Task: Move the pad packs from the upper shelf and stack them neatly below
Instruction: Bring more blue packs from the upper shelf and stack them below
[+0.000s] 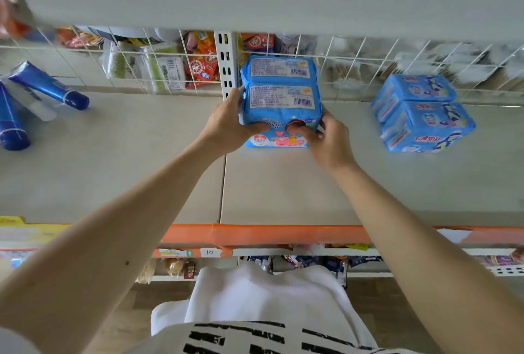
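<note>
Held packs: we have two blue pad packs (280, 93), one behind the other, standing on the lower shelf (283, 183) close to the wire back grid (368, 70), just right of the slotted upright (226, 67).
Left hand: our left hand (226, 124) curls round the packs' left edge, thumb across the front face.
Right hand: our right hand (326, 138) pinches the front lower right corner, fingers bent onto the wrapper.
Step in hand: we judge this is the setting-down and squaring of the pair.
How to do it well: we should press the two packs flush together, keep their bottom edges flat on the shelf, and ease both hands off together so the soft wrappers do not tip forward.
Neighbouring stack: two more blue packs (422, 115) sit well apart to the right; we would line ours up with the same facing.
Further out: blue tubes (48, 87) lie at far left, and the orange shelf lip (255, 233) runs along the front.
Risk: the packs look squashy, so an uneven squeeze may skew them.
</note>
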